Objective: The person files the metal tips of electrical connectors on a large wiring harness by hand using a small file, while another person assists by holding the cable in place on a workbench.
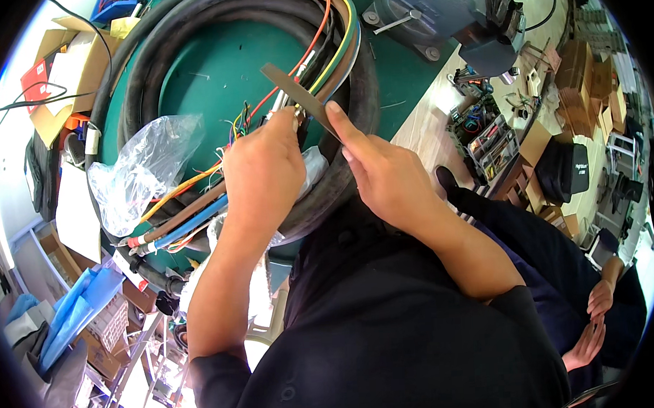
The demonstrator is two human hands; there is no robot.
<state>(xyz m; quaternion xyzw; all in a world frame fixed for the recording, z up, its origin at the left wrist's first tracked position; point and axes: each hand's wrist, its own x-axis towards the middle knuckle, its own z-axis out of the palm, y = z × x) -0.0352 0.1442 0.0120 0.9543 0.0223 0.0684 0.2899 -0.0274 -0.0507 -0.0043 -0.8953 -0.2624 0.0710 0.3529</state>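
Note:
My right hand is closed around the near end of a flat grey-brown file, index finger stretched along it. The file slants up and left, above my left hand. Fingers pinched, my left hand grips a small metal piece beside the file; its shape is mostly hidden. Around both hands lies a thick black cable in a coil. Red, yellow-green and brown wires come out of it at the top. Brown and blue wires with stripped ends lie left of my left wrist.
The coil rests on a green work surface. A clear plastic bag lies left of my hands. A grey vise-like machine stands at the far right. Open cardboard boxes are at the left. Another person's hands show at the lower right.

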